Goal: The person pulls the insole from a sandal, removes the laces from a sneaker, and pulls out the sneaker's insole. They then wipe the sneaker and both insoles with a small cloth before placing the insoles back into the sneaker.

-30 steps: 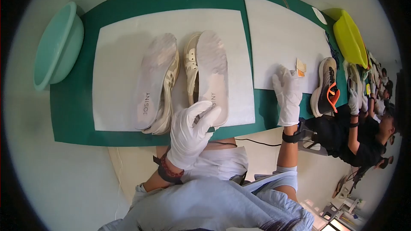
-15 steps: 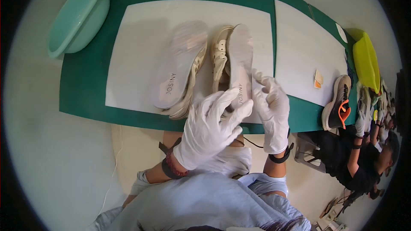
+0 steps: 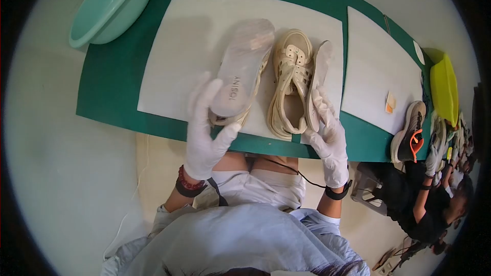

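Two cream lace-up shoes lie side by side on the white mat. Over the left shoe (image 3: pixel 244 115) rests a pale insole (image 3: pixel 245 56) lettered JOSINY, hiding most of it. My left hand (image 3: pixel 204 128), gloved in white, is at that insole's heel end with thumb and fingers apart; whether it touches the edge I cannot tell. The right shoe (image 3: pixel 289 79) is uncovered, its laces and opening facing up. Along its right side a second insole (image 3: pixel 321 66) stands nearly on edge. My gloved right hand (image 3: pixel 330 140) grips this insole near its heel.
The white mat (image 3: pixel 169 71) lies on a green table (image 3: pixel 112 92). A mint basin (image 3: pixel 110 10) stands at the far left. Rightward are another white mat (image 3: pixel 376 71), a black-and-orange shoe (image 3: pixel 409 133), a yellow basin (image 3: pixel 444 89) and a seated co-worker (image 3: pixel 404 194).
My right hand has moved the second insole off the right shoe to its right side, tipping it on edge. My left hand has shifted left to the other insole. The view has shifted slightly.
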Action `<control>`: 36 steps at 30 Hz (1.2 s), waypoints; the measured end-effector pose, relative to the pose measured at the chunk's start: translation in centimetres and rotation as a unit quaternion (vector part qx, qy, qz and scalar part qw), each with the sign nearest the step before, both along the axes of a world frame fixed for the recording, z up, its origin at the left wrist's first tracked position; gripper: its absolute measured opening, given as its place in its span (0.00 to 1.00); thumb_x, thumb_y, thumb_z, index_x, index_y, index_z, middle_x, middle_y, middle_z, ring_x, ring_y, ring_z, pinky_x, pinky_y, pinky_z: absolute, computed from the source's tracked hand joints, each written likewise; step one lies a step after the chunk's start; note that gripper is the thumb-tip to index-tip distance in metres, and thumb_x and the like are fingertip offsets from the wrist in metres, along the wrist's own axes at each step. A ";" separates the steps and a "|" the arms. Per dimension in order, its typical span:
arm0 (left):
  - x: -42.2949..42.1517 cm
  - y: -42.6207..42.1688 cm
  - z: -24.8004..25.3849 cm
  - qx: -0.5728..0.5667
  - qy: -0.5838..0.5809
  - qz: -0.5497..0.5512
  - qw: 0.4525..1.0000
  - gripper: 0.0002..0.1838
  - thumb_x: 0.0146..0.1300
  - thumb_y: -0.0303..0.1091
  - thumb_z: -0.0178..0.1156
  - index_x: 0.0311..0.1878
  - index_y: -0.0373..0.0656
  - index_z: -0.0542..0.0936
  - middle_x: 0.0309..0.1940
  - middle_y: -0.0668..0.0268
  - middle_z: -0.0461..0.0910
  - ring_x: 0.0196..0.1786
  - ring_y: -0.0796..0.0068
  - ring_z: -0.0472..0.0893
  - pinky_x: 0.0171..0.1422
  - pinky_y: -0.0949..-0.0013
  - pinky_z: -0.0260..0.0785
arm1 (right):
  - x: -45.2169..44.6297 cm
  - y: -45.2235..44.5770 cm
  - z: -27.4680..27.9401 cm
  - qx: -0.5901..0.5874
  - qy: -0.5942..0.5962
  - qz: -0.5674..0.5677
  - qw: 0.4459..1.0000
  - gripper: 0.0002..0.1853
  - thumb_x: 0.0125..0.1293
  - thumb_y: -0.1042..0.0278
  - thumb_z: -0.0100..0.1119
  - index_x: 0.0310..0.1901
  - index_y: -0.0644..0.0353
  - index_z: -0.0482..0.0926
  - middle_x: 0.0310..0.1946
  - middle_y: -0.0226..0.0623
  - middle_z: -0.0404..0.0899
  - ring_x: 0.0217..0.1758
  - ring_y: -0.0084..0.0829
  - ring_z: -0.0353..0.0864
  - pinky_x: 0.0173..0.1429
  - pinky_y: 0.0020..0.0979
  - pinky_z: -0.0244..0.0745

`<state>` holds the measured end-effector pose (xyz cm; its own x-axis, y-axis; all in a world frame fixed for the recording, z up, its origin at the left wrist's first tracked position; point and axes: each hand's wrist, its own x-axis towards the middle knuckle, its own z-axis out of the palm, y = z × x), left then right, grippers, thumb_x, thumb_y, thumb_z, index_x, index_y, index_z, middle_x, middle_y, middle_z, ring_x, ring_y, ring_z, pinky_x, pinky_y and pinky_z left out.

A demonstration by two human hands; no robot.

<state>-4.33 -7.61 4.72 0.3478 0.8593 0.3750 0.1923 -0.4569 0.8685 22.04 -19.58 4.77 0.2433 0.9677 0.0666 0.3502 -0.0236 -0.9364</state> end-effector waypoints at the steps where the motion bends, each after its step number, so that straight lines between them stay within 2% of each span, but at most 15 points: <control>1: 0.4 -0.4 0.1 -0.042 -0.014 -0.021 0.999 0.32 0.71 0.42 0.66 0.75 0.41 0.72 0.74 0.51 0.65 0.69 0.54 0.75 0.63 0.59 0.77 | 0.2 -0.1 -0.1 -0.001 0.006 -0.014 1.000 0.36 0.64 0.74 0.64 0.76 0.60 0.70 0.81 0.48 0.61 0.82 0.40 0.63 0.81 0.37 0.59; 2: 0.5 -0.5 0.1 -0.083 -0.028 -0.042 0.995 0.33 0.71 0.41 0.66 0.76 0.42 0.71 0.74 0.51 0.64 0.70 0.56 0.75 0.61 0.62 0.78 | 0.5 -0.2 -0.5 -0.002 0.012 -0.028 1.000 0.34 0.67 0.72 0.65 0.75 0.60 0.71 0.80 0.47 0.63 0.80 0.39 0.65 0.81 0.37 0.60; 3: 0.4 -0.3 0.1 -0.030 0.010 -0.028 0.999 0.31 0.72 0.38 0.66 0.75 0.44 0.72 0.74 0.53 0.67 0.71 0.62 0.74 0.57 0.72 0.79 | 0.5 -0.2 -0.6 -0.004 0.019 -0.041 0.999 0.32 0.69 0.70 0.65 0.74 0.61 0.73 0.78 0.47 0.66 0.79 0.38 0.68 0.80 0.36 0.61; 6: 0.4 -0.5 -0.6 -0.039 -0.018 -0.002 0.999 0.28 0.74 0.37 0.64 0.74 0.40 0.72 0.71 0.55 0.71 0.72 0.63 0.74 0.65 0.68 0.75 | 0.5 -0.2 0.3 -0.002 -0.067 -0.063 0.996 0.25 0.74 0.67 0.63 0.70 0.64 0.77 0.73 0.46 0.74 0.76 0.37 0.72 0.79 0.36 0.63; 9: 0.9 -1.1 -0.6 -0.080 -0.160 0.021 0.984 0.26 0.75 0.36 0.63 0.72 0.37 0.73 0.68 0.57 0.74 0.70 0.64 0.74 0.72 0.64 0.69 | 0.1 -0.8 -0.4 0.037 0.064 -0.160 0.984 0.22 0.75 0.70 0.61 0.68 0.65 0.78 0.71 0.46 0.76 0.75 0.36 0.73 0.78 0.36 0.64; 12: 1.0 -1.1 0.1 -0.082 -0.202 0.072 0.973 0.25 0.77 0.40 0.61 0.68 0.34 0.75 0.68 0.54 0.75 0.70 0.65 0.73 0.77 0.61 0.62 | -1.0 -0.3 0.6 0.078 0.081 -0.210 0.971 0.21 0.72 0.74 0.60 0.66 0.66 0.80 0.69 0.47 0.79 0.73 0.38 0.76 0.78 0.36 0.65; 15: 1.2 -0.6 1.0 -0.115 -0.194 0.040 0.974 0.21 0.77 0.38 0.59 0.65 0.35 0.76 0.69 0.54 0.72 0.71 0.66 0.71 0.78 0.60 0.61 | -0.9 0.6 0.7 0.117 -0.148 -0.129 0.974 0.24 0.68 0.76 0.60 0.66 0.63 0.80 0.68 0.48 0.80 0.72 0.42 0.78 0.77 0.38 0.66; 18: 0.4 0.0 -0.1 -0.110 -0.165 0.004 0.980 0.17 0.70 0.29 0.56 0.61 0.36 0.76 0.67 0.51 0.72 0.75 0.58 0.67 0.82 0.55 0.55 | -1.1 1.2 1.9 0.085 -0.148 0.020 0.985 0.28 0.63 0.69 0.66 0.67 0.58 0.81 0.69 0.51 0.77 0.72 0.47 0.77 0.77 0.41 0.66; 22: -0.4 0.8 -1.2 -0.034 -0.137 -0.040 0.989 0.19 0.68 0.33 0.55 0.60 0.37 0.75 0.68 0.48 0.71 0.77 0.53 0.65 0.82 0.52 0.54 | -1.7 1.1 4.5 0.057 -0.057 0.029 0.996 0.36 0.56 0.56 0.77 0.67 0.57 0.81 0.72 0.52 0.73 0.75 0.47 0.73 0.77 0.41 0.66; 24: -0.6 0.8 -0.6 -0.032 -0.062 -0.015 0.997 0.20 0.70 0.38 0.57 0.60 0.37 0.75 0.69 0.48 0.71 0.77 0.52 0.66 0.82 0.52 0.54 | -1.8 1.1 3.9 0.051 -0.019 0.019 0.998 0.40 0.51 0.51 0.81 0.66 0.58 0.81 0.73 0.52 0.72 0.76 0.47 0.71 0.76 0.42 0.67; 27: 0.0 1.2 -0.3 -0.009 -0.085 -0.007 0.996 0.23 0.72 0.42 0.58 0.62 0.36 0.75 0.70 0.46 0.70 0.77 0.51 0.66 0.82 0.52 0.54 | -3.2 1.9 4.2 0.049 -0.085 -0.029 0.995 0.36 0.53 0.52 0.80 0.63 0.58 0.83 0.69 0.51 0.76 0.74 0.47 0.74 0.74 0.40 0.70; 30: 0.6 1.2 0.3 0.021 -0.060 -0.002 0.998 0.26 0.73 0.46 0.59 0.64 0.36 0.74 0.71 0.46 0.69 0.77 0.50 0.67 0.82 0.52 0.55 | -3.1 2.1 3.5 0.084 -0.133 -0.050 0.986 0.29 0.59 0.55 0.75 0.60 0.61 0.84 0.63 0.50 0.81 0.66 0.47 0.81 0.67 0.37 0.75; 33: 0.4 0.7 0.7 0.048 -0.036 0.002 0.998 0.27 0.73 0.46 0.58 0.66 0.35 0.73 0.72 0.44 0.69 0.77 0.49 0.66 0.81 0.51 0.55 | -3.2 0.9 3.7 0.067 -0.161 -0.142 0.974 0.22 0.69 0.56 0.67 0.57 0.64 0.85 0.56 0.48 0.86 0.56 0.42 0.87 0.58 0.35 0.80; 36: 0.3 0.6 0.2 0.122 -0.055 0.053 0.990 0.24 0.75 0.43 0.56 0.64 0.34 0.74 0.71 0.43 0.69 0.74 0.48 0.69 0.79 0.50 0.59 | -3.0 0.6 3.8 0.095 -0.059 -0.264 0.958 0.28 0.81 0.48 0.52 0.59 0.70 0.82 0.47 0.48 0.89 0.54 0.37 0.87 0.57 0.33 0.79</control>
<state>-4.07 -7.04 4.88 0.2067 0.7674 0.6070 0.1612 -0.6386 0.7524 18.99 -18.98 8.59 0.6758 0.6793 0.2861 0.4403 -0.0608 -0.8958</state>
